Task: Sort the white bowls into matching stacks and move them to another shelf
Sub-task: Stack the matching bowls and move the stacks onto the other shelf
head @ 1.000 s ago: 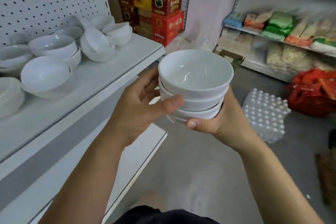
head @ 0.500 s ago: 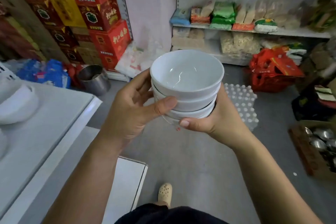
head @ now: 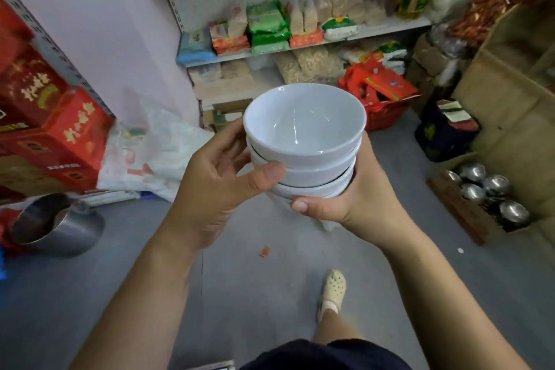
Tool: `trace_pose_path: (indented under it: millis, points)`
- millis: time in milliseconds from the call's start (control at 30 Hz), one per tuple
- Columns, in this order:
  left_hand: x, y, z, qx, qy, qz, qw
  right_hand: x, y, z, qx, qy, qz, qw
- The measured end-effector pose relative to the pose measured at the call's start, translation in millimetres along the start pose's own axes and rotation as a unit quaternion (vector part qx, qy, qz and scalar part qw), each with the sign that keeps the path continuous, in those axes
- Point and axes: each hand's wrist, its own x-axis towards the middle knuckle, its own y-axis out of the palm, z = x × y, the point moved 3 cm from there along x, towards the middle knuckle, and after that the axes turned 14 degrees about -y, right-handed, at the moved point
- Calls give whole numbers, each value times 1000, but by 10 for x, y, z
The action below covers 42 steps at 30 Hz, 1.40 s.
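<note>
A stack of white bowls (head: 303, 141), nested one inside another, is held upright in front of my chest above the grey floor. My left hand (head: 222, 177) grips its left side, thumb pressed across the second bowl. My right hand (head: 354, 198) cups the stack from the right and underneath, thumb along the lowest bowl. The top bowl is empty. The shelf with the other loose bowls is out of view.
A white shelf unit (head: 300, 48) with food packets stands ahead. Red cartons (head: 51, 117) are piled at the left, with a steel pot (head: 57, 225) on the floor. At the right are a red basket (head: 381, 99), cardboard boxes and a crate of steel bowls (head: 486, 198).
My view has swung right, away from the shelf of loose bowls, toward the shelf of food packets. Both hands keep the same grip on the stack.
</note>
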Motion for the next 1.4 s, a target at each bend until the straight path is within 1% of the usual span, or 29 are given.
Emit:
trace_pose_path:
  millis: [100, 167, 300, 367, 533, 733, 967, 1067, 1167, 1400]
  points:
    - [618, -2, 2, -2, 10, 2, 1000, 417, -221, -340, -17, -5, 13, 1000]
    - [1024, -18, -29, -9, 15, -7, 1000, 718, -396, -603, -20, 14, 23, 999]
    - [1771, -101, -130, -23, 20, -31, 999, 1363, -691, -1000, -31, 37, 98, 994]
    - [2091, -157, -169, -32, 25, -48, 998, 1677, -787, -1202, -43, 46, 120, 991]
    - [2766, -391, -287, -42, 26, -79, 996, 2364, -845, -1696, -44, 73, 78, 993]
    - [3520, -877, -342, -37, 28, -106, 993, 3205, -702, -2269, -30, 74, 85, 993]
    - [4577, -1747, -518, -14, 60, -80, 995, 4321, -327, -2968, -28, 52, 68, 996]
    - [5041, -2202, -733, 9, 52, -62, 997, 4882, -83, -3234, -19, 44, 56, 997]
    - [5473, -2617, -894, 7, 49, -50, 998, 5370, 113, -3492, -17, 35, 46, 998]
    - [6435, -3161, -970, 1, 39, -45, 998, 6227, 239, -4087, -18, 55, 33, 998]
